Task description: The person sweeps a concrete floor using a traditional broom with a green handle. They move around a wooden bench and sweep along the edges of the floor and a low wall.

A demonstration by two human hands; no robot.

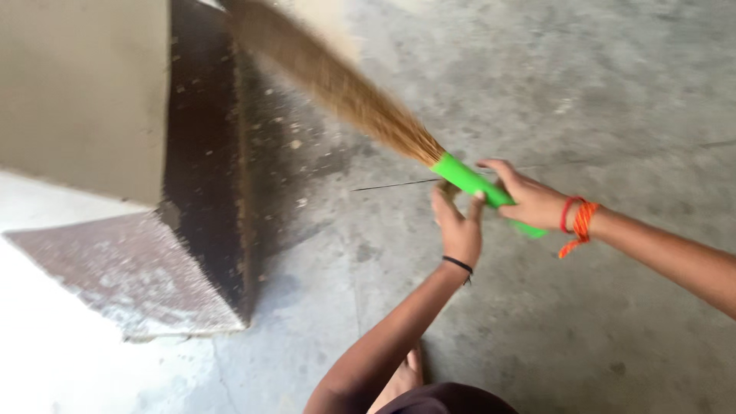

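A grey concrete floor (583, 92) fills the view, and at the far left a pale wall (77, 84) meets a dark skirting band (201, 153), with a speckled stone step (123, 268) jutting out below it. Bits of grit and dust lie on the darker patch of floor (295, 146) just beside that band. From there the broom (345, 92) runs on a slant: its brown grass bristles, blurred, reach up toward the upper left near the wall, and its long axis drops down to the right into a green handle (468, 182). The left hand (458, 230), with a black band at the wrist, is nearer the bristles and sits just under the handle, fingers raised against it; whether it fully clasps I cannot tell. The right hand (530, 201), with red and orange threads at the wrist, is wrapped over the handle's lower end. A bare foot (405, 377) shows below.
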